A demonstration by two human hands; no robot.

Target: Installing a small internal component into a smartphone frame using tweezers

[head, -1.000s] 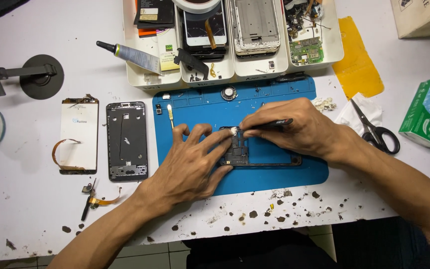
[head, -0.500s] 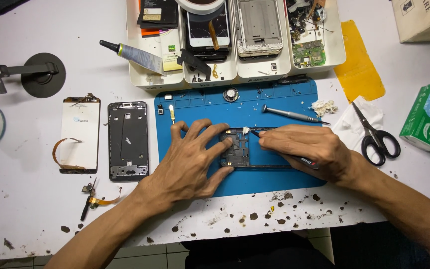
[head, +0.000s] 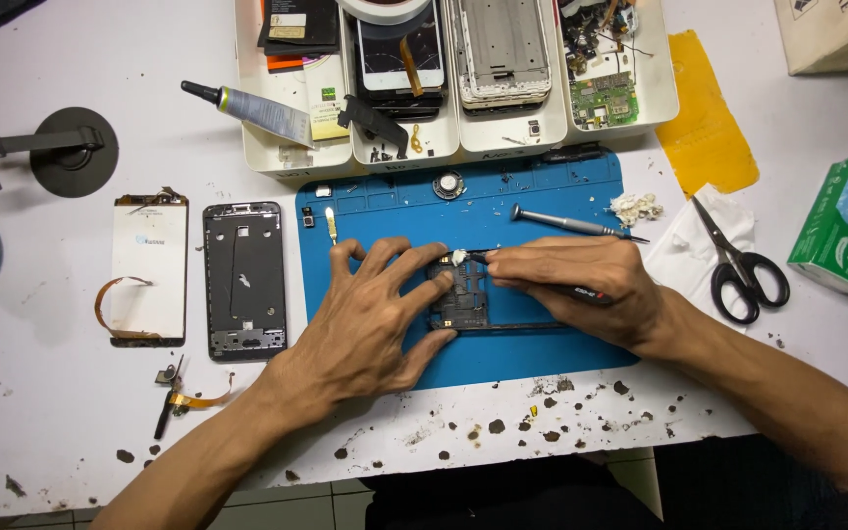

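Blue work mat (head: 385, 211) lies at centre of a white table (head: 71, 412), near edge of the table speckled with dark chips. On the mat, an opened phone body (head: 463, 299), dark, inner board exposed, lies between the two hands.

Left hand (head: 370, 329): palm down on the mat, fingers spread, fingertips pressing on the left side of the phone body and pinning it flat. Not closed around anything.

Right hand (head: 581, 285): fingers pinched together on a thin black tool (head: 566, 291), held like a pen. Tool tip points left and sits at the far edge of the phone body, beside a small white scrap (head: 459, 258). Whether the tip touches the board cannot be told.

Loose on the mat, far of the right hand: a grey screwdriver (head: 566, 223), not touched. A small round part (head: 450, 185) lies at the mat's far edge.

Left of the mat: a dark phone frame (head: 243, 280), then a white screen panel (head: 149, 270) with an orange flex cable curling off its left side.

Right of the mat: black-handled scissors (head: 738, 265) on a white tissue, a green tissue pack (head: 841, 231) beyond.

Far side: white trays (head: 291, 157) holding phone parts and circuit boards; a glue tube (head: 252, 108) rests across the left tray.
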